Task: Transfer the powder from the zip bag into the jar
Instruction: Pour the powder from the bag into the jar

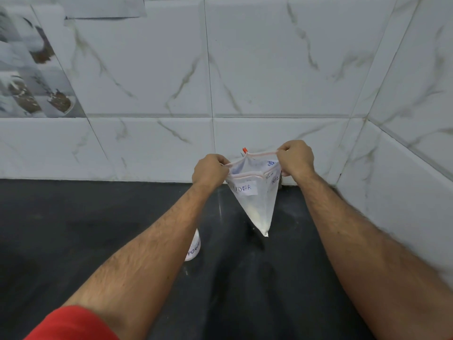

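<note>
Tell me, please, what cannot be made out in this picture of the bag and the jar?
Head view only:
- Jar: mostly hidden behind the left forearm; its mouth and any lid cannot be seen, and its label is cut off.
- Bag labels: partly covered by the left hand and right hand and by folds.
- Powder amount in the bag: unclear through the cloudy plastic.
- Picture tiles at the left edge: blurred.

I see a zip bag (255, 197) of thin clear plastic, glossy, bearing a matt white paper label (242, 188); dark, smooth, faintly reflective desk (73, 229); glossy marble-veined wall tiles (269, 69) at 12 o'clock; matt red cloth sleeve (71, 325) at 7 o'clock.
</note>
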### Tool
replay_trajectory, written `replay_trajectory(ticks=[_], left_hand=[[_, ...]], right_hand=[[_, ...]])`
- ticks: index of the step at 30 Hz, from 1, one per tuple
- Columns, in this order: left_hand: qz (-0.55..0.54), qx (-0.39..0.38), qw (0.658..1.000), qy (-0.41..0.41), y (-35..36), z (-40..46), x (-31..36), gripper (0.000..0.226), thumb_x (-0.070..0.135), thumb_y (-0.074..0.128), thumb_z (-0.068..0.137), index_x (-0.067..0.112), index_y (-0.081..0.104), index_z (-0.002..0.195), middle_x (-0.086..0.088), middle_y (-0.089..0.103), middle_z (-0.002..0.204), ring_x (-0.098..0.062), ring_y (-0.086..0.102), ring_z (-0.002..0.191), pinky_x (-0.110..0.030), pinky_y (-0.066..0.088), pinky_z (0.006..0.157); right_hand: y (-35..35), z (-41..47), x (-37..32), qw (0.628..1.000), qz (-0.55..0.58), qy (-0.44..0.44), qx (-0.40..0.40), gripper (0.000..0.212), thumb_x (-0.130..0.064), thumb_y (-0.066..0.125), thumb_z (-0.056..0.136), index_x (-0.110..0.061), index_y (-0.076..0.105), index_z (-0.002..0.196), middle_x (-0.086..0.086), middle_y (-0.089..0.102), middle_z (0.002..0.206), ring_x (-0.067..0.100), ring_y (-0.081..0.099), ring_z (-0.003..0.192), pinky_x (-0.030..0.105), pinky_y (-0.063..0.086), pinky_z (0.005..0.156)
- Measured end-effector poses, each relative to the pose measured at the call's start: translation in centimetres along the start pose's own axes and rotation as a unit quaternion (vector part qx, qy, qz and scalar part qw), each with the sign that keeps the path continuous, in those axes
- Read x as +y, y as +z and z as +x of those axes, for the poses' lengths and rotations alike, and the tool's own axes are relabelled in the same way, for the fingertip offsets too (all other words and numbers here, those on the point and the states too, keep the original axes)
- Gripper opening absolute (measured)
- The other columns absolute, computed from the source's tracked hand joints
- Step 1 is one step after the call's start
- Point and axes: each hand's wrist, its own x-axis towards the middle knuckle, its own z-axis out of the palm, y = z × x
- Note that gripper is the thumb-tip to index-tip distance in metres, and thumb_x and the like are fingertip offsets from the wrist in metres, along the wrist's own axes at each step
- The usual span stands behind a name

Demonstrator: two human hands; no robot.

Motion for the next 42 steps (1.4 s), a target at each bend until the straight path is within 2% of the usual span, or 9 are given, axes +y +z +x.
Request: replay_trajectory(ticks=[3, 7, 12, 15, 21, 25, 29, 34, 42], left_hand=[[0.0, -0.042, 0.998, 0.055, -0.4, -0.5, -1.1, 0.021, 0.013, 0.057, 0.087, 0.025, 0.074, 0.093, 0.004, 0.074, 0.089, -0.018, 0.066, 0.078, -0.025, 0.048, 0.065], [0.001, -0.089, 0.985, 0.148, -1.3, -1.5, -1.6, 0.038, 0.024, 0.051, 0.098, 0.023, 0.057, 0.135, 0.002, 0.069, 0.117, -0.02, 0.07, 0.065, -0.026, 0.052, 0.067], [0.01, -0.098, 0.984, 0.151, -2.3, -1.7, -2.3, 0.056, 0.015, 0.047, 0.097, 0.033, 0.037, 0.149, 0.005, 0.064, 0.131, -0.017, 0.072, 0.058, -0.024, 0.051, 0.057], [0.004, -0.086, 0.986, 0.146, -2.9, -1.9, -3.0, 0.067, -0.003, 0.044, 0.085, 0.031, 0.046, 0.142, -0.001, 0.069, 0.124, -0.018, 0.071, 0.058, -0.035, 0.059, 0.071], [-0.017, -0.056, 0.985, 0.164, -3.2, -2.8, -4.0, 0.049, 0.001, 0.036, 0.09, 0.023, 0.064, 0.124, -0.005, 0.071, 0.093, -0.018, 0.074, 0.067, -0.028, 0.057, 0.074], [0.028, -0.084, 0.976, 0.199, -3.5, -3.4, -4.1, 0.043, 0.04, 0.049, 0.096, 0.025, 0.059, 0.135, -0.005, 0.072, 0.117, -0.019, 0.069, 0.098, -0.031, 0.052, 0.089], [0.139, -0.087, 0.964, 0.209, -3.5, -3.3, -4.5, 0.084, 0.075, 0.066, 0.072, 0.031, 0.05, 0.141, 0.004, 0.064, 0.131, -0.018, 0.064, 0.11, -0.036, 0.052, 0.088], [0.166, -0.014, 0.969, 0.181, -3.6, -2.1, -3.6, 0.051, 0.062, 0.067, 0.081, 0.028, 0.068, 0.119, 0.004, 0.074, 0.109, -0.019, 0.068, 0.099, -0.031, 0.051, 0.075], [0.154, -0.055, 0.979, 0.123, -3.7, 0.3, -2.0, 0.016, 0.041, 0.073, 0.086, 0.026, 0.069, 0.081, 0.005, 0.068, 0.08, -0.02, 0.067, 0.084, -0.028, 0.042, 0.067]], right_hand=[[0.4, -0.8, -0.7, 0.995, 0.086, 0.039, 0.02, 0.029, -0.002, 0.044, 0.087, 0.003, 0.072, 0.09, 0.014, 0.071, 0.074, 0.025, 0.067, 0.051, 0.03, 0.059, 0.045], [1.3, -1.9, -1.9, 0.985, 0.16, 0.066, 0.01, 0.029, -0.002, 0.044, 0.089, -0.002, 0.072, 0.085, 0.013, 0.069, 0.068, 0.02, 0.067, 0.044, 0.037, 0.063, 0.051], [2.1, -2.7, -3.0, 0.98, 0.185, 0.071, -0.001, 0.029, -0.005, 0.046, 0.091, -0.009, 0.07, 0.076, 0.018, 0.071, 0.072, 0.026, 0.071, 0.052, 0.039, 0.064, 0.056], [2.3, -3.1, -3.4, 0.977, 0.197, 0.083, 0.003, 0.028, -0.005, 0.047, 0.093, -0.009, 0.069, 0.075, 0.017, 0.071, 0.074, 0.027, 0.072, 0.055, 0.037, 0.063, 0.056], [2.4, -3.5, -3.7, 0.966, 0.233, 0.108, -0.001, 0.023, -0.001, 0.052, 0.093, -0.007, 0.067, 0.076, 0.018, 0.065, 0.071, 0.026, 0.069, 0.052, 0.033, 0.062, 0.052], [3.0, -3.8, -3.9, 0.965, 0.238, 0.108, -0.016, 0.018, -0.002, 0.055, 0.093, -0.006, 0.067, 0.079, 0.023, 0.069, 0.074, 0.031, 0.074, 0.059, 0.037, 0.063, 0.056], [3.2, -3.8, -3.9, 0.962, 0.247, 0.112, -0.027, 0.015, -0.003, 0.056, 0.094, -0.005, 0.067, 0.084, 0.024, 0.069, 0.074, 0.031, 0.074, 0.059, 0.036, 0.062, 0.055], [3.1, -4.3, -4.0, 0.965, 0.232, 0.108, -0.062, 0.015, -0.005, 0.053, 0.095, -0.005, 0.067, 0.089, 0.018, 0.068, 0.063, 0.026, 0.073, 0.055, 0.037, 0.062, 0.056], [2.0, -5.1, -3.5, 0.954, 0.266, 0.092, -0.107, 0.022, -0.006, 0.055, 0.095, -0.005, 0.058, 0.073, 0.011, 0.053, 0.056, 0.017, 0.054, 0.039, 0.038, 0.063, 0.053]])
